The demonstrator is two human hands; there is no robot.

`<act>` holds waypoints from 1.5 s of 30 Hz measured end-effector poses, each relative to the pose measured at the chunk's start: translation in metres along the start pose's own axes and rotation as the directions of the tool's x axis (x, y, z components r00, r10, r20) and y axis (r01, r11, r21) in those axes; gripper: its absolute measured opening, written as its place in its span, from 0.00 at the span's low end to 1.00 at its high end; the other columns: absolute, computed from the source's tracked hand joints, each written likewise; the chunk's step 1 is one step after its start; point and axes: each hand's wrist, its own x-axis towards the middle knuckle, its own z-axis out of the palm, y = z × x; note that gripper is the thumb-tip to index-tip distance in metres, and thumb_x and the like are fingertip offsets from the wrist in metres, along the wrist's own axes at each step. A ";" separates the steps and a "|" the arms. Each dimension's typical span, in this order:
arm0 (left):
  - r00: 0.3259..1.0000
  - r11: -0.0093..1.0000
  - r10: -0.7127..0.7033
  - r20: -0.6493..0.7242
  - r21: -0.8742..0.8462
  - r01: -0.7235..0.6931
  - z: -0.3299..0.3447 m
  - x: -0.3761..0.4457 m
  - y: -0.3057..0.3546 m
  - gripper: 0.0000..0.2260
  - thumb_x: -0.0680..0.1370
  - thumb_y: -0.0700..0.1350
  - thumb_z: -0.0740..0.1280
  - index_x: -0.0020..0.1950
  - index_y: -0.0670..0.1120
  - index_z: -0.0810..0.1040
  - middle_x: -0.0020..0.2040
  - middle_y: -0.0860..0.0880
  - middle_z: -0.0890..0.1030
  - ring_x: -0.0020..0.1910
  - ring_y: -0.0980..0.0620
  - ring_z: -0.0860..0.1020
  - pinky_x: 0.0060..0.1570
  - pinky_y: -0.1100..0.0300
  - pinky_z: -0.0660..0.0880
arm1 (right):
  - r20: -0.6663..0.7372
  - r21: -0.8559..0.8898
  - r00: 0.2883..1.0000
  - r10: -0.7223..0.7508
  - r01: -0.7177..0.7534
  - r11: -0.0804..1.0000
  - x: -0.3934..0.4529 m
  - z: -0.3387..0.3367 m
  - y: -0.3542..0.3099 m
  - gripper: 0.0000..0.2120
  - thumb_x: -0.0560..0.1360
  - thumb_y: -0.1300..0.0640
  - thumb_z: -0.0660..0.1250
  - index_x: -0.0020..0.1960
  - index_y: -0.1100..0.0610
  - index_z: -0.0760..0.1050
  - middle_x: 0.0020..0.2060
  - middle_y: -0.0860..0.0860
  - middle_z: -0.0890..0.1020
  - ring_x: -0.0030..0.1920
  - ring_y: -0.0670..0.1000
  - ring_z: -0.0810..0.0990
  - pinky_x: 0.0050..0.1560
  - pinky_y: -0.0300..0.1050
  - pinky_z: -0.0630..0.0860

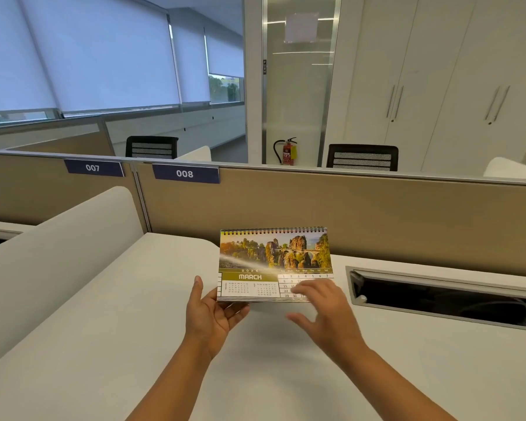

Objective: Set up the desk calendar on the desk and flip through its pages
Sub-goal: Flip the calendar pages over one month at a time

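Note:
A spiral-bound desk calendar (274, 259) stands upright on the white desk (134, 329), showing the MARCH page with a photo of rock towers and a bridge. My left hand (210, 314) holds the calendar's lower left corner, thumb up along its left edge and fingers under the base. My right hand (322, 305) hovers blurred over the lower right corner of the page, fingers spread and covering part of the date grid. Whether it touches the page I cannot tell.
A tan partition (346, 214) with labels 007 and 008 runs behind the desk. An open cable tray (438, 296) is cut into the desk at right. A white curved divider (58, 253) rises at left. Black chairs and a fire extinguisher (287, 151) stand beyond.

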 end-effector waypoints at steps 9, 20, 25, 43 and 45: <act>1.000 1.000 -0.002 -0.007 0.019 0.002 0.003 -0.003 0.004 0.28 0.75 0.64 0.51 0.50 0.42 0.79 0.41 0.41 0.86 0.47 0.40 0.81 0.35 0.53 0.82 | 0.173 -0.126 0.970 -0.173 0.196 0.973 0.026 -0.008 -0.018 0.15 0.60 0.57 0.78 0.45 0.56 0.80 0.39 0.53 0.86 0.37 0.54 0.82 0.33 0.46 0.78; 1.000 1.000 -0.007 -0.011 0.016 0.007 0.001 0.000 0.003 0.27 0.76 0.63 0.52 0.51 0.43 0.78 0.41 0.41 0.86 0.46 0.40 0.81 0.33 0.54 0.82 | 0.177 -0.141 0.958 -0.227 0.253 0.957 0.033 -0.001 -0.025 0.08 0.63 0.63 0.74 0.38 0.59 0.77 0.30 0.55 0.83 0.26 0.54 0.78 0.23 0.45 0.76; 1.000 1.000 -0.021 0.018 -0.001 0.021 -0.001 0.001 0.002 0.26 0.76 0.63 0.53 0.52 0.43 0.78 0.41 0.41 0.86 0.40 0.41 0.84 0.33 0.54 0.82 | 0.146 -0.161 0.957 -0.251 0.273 0.948 0.034 0.002 -0.024 0.10 0.61 0.63 0.77 0.35 0.58 0.75 0.26 0.53 0.81 0.23 0.49 0.76 0.20 0.36 0.70; 0.993 0.997 -0.072 0.089 -0.025 0.075 0.004 0.001 0.004 0.27 0.76 0.63 0.51 0.54 0.44 0.76 0.45 0.39 0.85 0.43 0.39 0.84 0.38 0.51 0.82 | 0.155 0.054 0.979 0.133 -0.143 0.988 0.051 0.004 -0.022 0.12 0.69 0.60 0.71 0.38 0.53 0.67 0.38 0.55 0.84 0.39 0.54 0.81 0.36 0.46 0.77; 0.994 0.996 -0.079 0.075 -0.035 0.082 0.004 0.001 0.004 0.26 0.76 0.63 0.52 0.53 0.44 0.77 0.46 0.38 0.85 0.44 0.38 0.83 0.38 0.50 0.82 | 0.184 0.122 0.968 0.169 -0.193 0.974 0.054 0.001 -0.021 0.20 0.68 0.61 0.73 0.33 0.47 0.61 0.37 0.54 0.84 0.39 0.52 0.82 0.38 0.47 0.78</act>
